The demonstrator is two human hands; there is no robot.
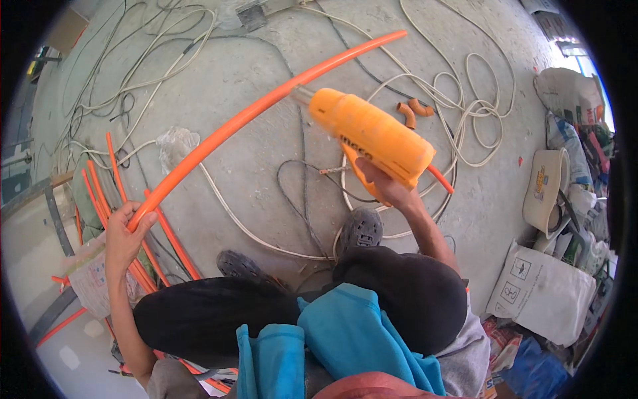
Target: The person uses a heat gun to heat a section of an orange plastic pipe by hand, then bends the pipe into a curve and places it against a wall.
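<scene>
My left hand [126, 236] is closed around the lower end of a long orange pipe [229, 126], which slants up and away to the right in a slight curve. In my right hand [387, 188] is a yellow-orange heat gun [372, 130], gripped by its handle. The gun's metal nozzle [302, 94] points at the middle of the pipe; whether it touches the pipe I cannot tell. Part of the handle is hidden behind the gun's body and my fingers.
Several orange pipes [171, 243] lie at the left. White cable [458, 106] loops over the concrete floor, with short orange pipe elbows [413, 112] beside it. A cream bucket [545, 189], a white sack [543, 292] and other bags line the right side. My shoes [362, 229] rest near the cables.
</scene>
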